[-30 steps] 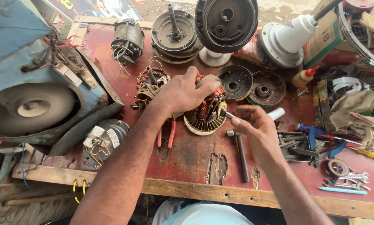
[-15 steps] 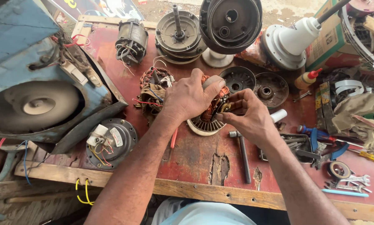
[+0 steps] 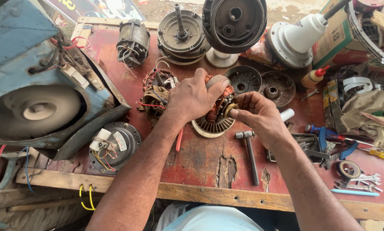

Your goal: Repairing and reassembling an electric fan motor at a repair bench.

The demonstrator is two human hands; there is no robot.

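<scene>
Copper-wound motor stator (image 3: 217, 112) sat mid-bench (image 3: 200, 154), tilted on pale fan disc. Left hand (image 3: 192, 96) clamped over its top; right hand (image 3: 258, 115) pinched its centre bearing. Hammer (image 3: 249, 154) lay just beside, below right hand.

A worn red desk (image 3: 200, 158) with chipped paint fills the scene, its near edge trimmed with a pale wooden rail (image 3: 226, 194) studded with screw holes. Beyond the far edge lies bare, gritty ground (image 3: 166, 6) in flat daylight. A battered blue metal housing (image 3: 25, 51) crowds the left side, and a cardboard box (image 3: 335, 40) stands at the far right.
</scene>
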